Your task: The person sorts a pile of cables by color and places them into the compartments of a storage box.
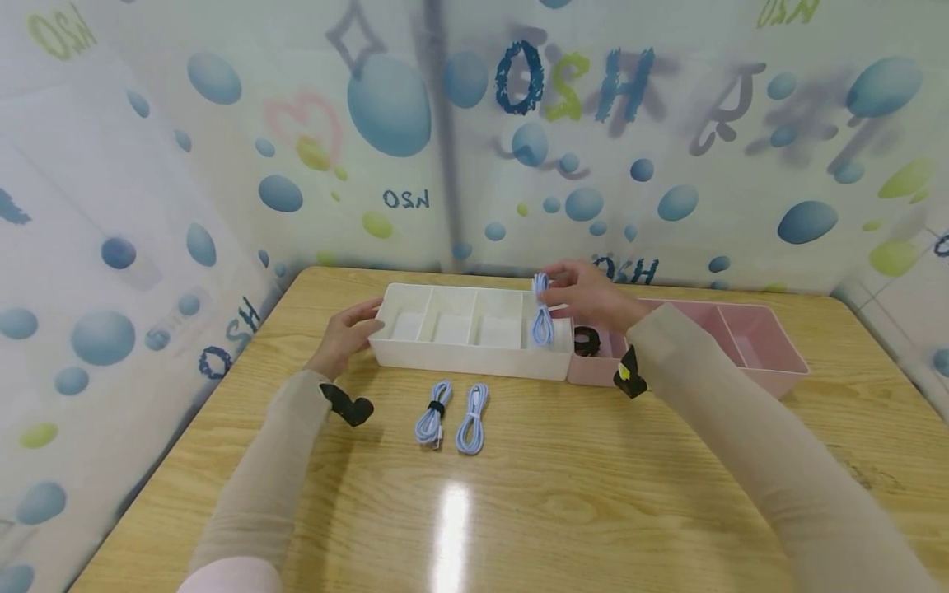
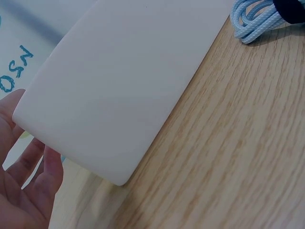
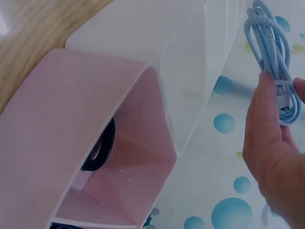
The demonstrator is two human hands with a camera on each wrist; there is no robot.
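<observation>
Beige sleeves (image 1: 259, 478) reach in closest to the lens in the head view, where your right hand (image 1: 589, 296) pinches a bundled pale-blue cable (image 1: 542, 313) above the rightmost compartment of a white tray (image 1: 474, 361). That bundle lies just left of your right hand, its long axis near upright; your left hand (image 1: 344, 333) (well apart, at the opposite end) touches the tray with relaxed fingers. Space appears open above the rims, bounded by a divider to the left, the patterned wall (image 1: 460, 218) behind, and a pink tray (image 1: 774, 383) abutting on the right, a black coil (image 1: 587, 341) inside it. Before the white tray, a black-strapped cable (image 1: 432, 420) and a white-tied cable (image 1: 472, 420) lie side by side on the wooden table (image 1: 563, 494).

Seen from your left wrist, fingers meet the white tray's short end; the black-strapped cable sits beyond its long front wall.

From your right wrist, finger and thumb close on the pale-blue bundle near its white tie, apart from both trays, whose touching corners and upright rims appear to be the edges to respect.
</observation>
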